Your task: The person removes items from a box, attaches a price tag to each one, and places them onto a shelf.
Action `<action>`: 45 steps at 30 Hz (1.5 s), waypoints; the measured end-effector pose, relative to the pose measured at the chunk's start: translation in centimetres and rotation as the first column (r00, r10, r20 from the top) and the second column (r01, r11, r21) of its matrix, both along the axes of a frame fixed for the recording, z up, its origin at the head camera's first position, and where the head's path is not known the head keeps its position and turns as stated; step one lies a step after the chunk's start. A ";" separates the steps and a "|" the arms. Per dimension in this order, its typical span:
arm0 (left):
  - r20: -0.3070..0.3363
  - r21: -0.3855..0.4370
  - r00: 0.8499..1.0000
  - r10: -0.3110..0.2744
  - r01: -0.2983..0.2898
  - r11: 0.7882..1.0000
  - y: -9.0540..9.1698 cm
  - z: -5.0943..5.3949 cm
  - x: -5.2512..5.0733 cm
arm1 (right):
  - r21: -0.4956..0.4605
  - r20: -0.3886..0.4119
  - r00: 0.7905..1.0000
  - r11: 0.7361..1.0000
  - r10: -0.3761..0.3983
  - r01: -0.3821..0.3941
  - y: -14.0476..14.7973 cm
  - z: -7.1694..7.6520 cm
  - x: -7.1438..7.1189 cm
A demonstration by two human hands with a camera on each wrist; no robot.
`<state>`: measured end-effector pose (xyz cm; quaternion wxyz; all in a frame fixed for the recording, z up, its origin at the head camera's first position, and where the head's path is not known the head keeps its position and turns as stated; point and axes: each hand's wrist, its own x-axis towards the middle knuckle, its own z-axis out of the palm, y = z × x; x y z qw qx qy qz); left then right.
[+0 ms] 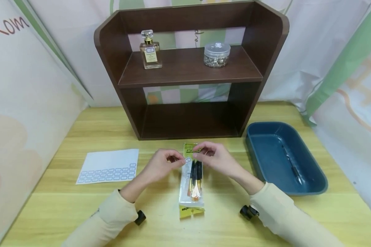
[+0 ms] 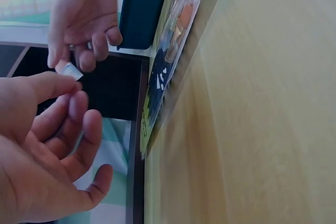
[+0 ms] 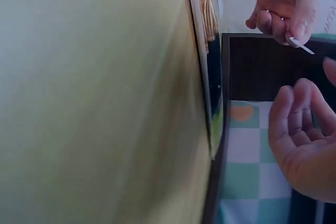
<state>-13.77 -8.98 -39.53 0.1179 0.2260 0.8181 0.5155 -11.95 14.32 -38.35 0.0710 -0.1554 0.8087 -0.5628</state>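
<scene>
A small white sticker label with a blue border point(image 1: 188, 160) is pinched between the thumb and forefinger of my left hand point(image 1: 164, 163). In the left wrist view the label point(image 2: 72, 71) stands out from the fingertips. My right hand point(image 1: 216, 159) hovers just right of it, fingers loosely bent; the right wrist view shows its thumb apart from its fingers. Beneath both hands a clear packet of paintbrushes point(image 1: 196, 175) with yellow ends lies flat on the table. To the left rests a white sheet of blue-bordered labels point(image 1: 111, 163), its upper part bare.
A dark brown two-tier shelf point(image 1: 190, 75) stands behind the hands. On its upper tier are a perfume bottle point(image 1: 150, 55) and a lidded clear jar point(image 1: 216, 55). At right sits a blue tray point(image 1: 272, 151) containing a slim, dark pen-like item point(image 1: 292, 164).
</scene>
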 end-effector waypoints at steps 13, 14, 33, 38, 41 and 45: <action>-0.045 -0.100 0.995 -0.087 0.082 0.992 0.2 0.0 -0.2 | 0.212 -0.158 0.985 0.977 0.068 -0.034 -0.9 -0.3 -0.6; -0.041 -0.101 0.996 -0.081 0.077 0.992 0.2 0.0 -0.3 | 0.214 -0.157 0.985 0.976 0.066 -0.031 -0.8 -0.4 -0.6; 0.010 -0.147 0.993 -0.114 0.115 0.983 1.6 -1.7 -1.5 | 0.176 0.155 0.987 0.981 0.053 -0.080 -0.2 -2.2 -0.6; 0.030 -0.195 0.991 -0.130 0.133 0.972 1.8 -1.7 -1.6 | 0.221 0.153 0.987 0.971 0.052 -0.086 -0.3 -2.4 -0.8; 0.056 -0.223 0.988 -0.141 0.150 0.963 2.0 -1.7 -1.9 | 0.275 0.142 0.989 0.958 0.043 -0.081 -0.5 -2.2 -0.9; 0.063 -0.263 0.987 -0.149 0.160 0.951 2.3 -1.7 -2.3 | 0.373 0.117 0.993 0.925 0.034 -0.075 -0.8 -1.7 -1.1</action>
